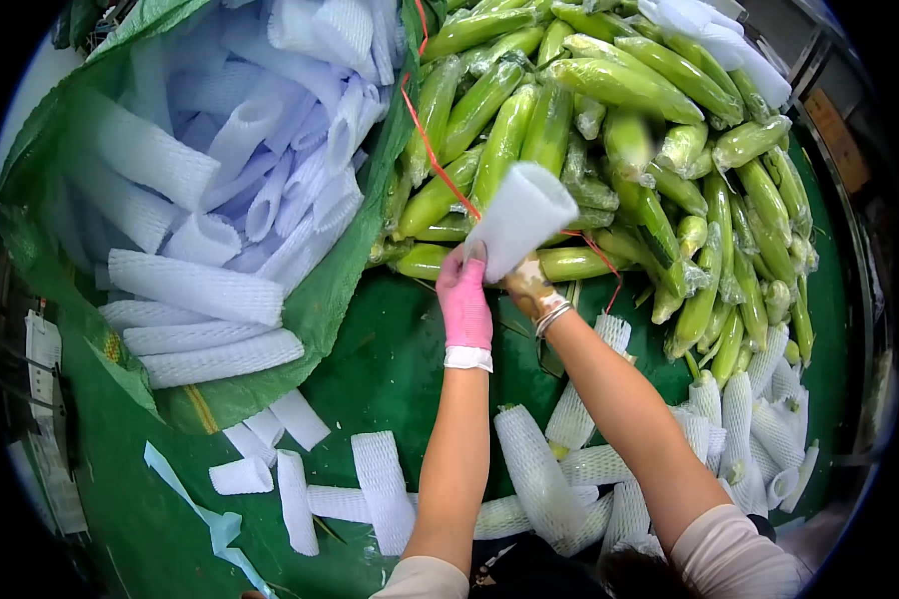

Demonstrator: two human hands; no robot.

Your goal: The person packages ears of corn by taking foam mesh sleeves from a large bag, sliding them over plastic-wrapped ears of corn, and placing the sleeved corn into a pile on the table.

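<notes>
A white foam net sleeve (524, 220) is held up in front of the pile of plastic-wrapped green corn (539, 120). My left hand (464, 299), in a pink glove with a white cuff, is closed on the sleeve's lower left end, thumb on top. On the other side my right hand (529, 285), in a light patterned glove with a band at the wrist, is at the sleeve's lower right edge; its fingers are mostly hidden behind the sleeve. The near end of the sleeve is covered by the hands.
A green sack (355, 270) full of white foam sleeves (195, 285) stands at the left. Loose sleeves (382, 489) and sleeved corn (539, 479) lie on the green surface (370, 369) near my arms. Red string (435, 165) crosses the corn. A blue strip (195, 509) lies lower left.
</notes>
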